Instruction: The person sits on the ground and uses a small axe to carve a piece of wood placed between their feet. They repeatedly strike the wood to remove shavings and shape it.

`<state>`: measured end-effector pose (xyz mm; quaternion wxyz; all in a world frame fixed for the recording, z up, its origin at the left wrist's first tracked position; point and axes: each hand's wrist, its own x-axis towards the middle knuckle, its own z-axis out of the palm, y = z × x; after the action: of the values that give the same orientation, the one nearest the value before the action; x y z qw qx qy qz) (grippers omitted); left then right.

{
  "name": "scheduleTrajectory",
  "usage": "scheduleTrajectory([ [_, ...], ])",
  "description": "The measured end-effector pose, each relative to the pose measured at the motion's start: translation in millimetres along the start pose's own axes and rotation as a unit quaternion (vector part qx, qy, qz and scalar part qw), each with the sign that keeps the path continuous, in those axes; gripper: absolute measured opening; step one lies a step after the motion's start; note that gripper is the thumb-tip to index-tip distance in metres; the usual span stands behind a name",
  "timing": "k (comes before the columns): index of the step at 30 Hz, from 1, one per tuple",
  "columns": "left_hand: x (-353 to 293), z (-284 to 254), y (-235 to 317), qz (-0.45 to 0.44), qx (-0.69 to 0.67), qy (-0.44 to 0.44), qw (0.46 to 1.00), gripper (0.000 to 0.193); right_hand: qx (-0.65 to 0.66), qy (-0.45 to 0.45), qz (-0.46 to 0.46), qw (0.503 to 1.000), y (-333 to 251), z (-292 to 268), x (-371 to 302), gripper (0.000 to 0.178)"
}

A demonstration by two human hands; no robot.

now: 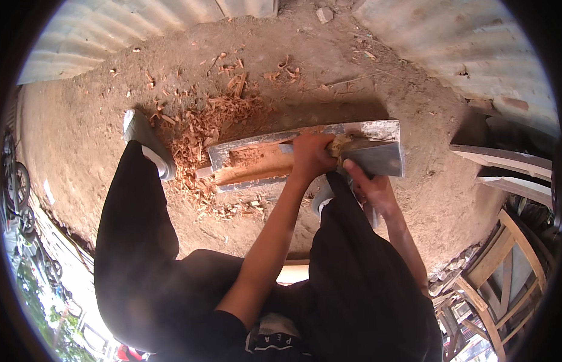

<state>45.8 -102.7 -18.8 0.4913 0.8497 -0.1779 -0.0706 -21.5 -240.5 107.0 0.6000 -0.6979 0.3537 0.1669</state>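
A long wooden beam (251, 142) lies crosswise on the ground in front of me, with a fresh orange-brown hollow (257, 164) cut into its left part. My left hand (312, 155) is closed around what looks like a chisel (285, 148). Its flat grey blade points left, and a frayed yellowish end (335, 149) shows right of the fist. My right hand (373, 189) is at the near side of a smooth grey flat piece (374, 160) by the beam's right end. Its thumb reaches toward the yellowish end, its other fingers curl, and their hold is partly hidden.
Wood shavings (214, 120) cover the dirt floor (82, 157) left of and beyond the beam. My shoe (149, 145) is at the beam's left. Corrugated sheets (462, 48) stand at the back. Wooden frames (504, 265) lean at the right, and bicycles (21, 187) stand far left.
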Motion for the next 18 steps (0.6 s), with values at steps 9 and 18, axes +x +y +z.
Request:
scheduleTrajectory([
  [9,0.5,-4.0,5.8,-0.033,-0.032,-0.034,0.998,0.019,-0.032,-0.002,-0.066,0.997,-2.9,-3.4,2.7,0.04],
  [18,0.6,-3.7,5.2,-0.024,-0.008,-0.036,0.999,0.018,-0.069,-0.024,-0.052,0.996,-8.0,-6.1,-1.2,0.032],
])
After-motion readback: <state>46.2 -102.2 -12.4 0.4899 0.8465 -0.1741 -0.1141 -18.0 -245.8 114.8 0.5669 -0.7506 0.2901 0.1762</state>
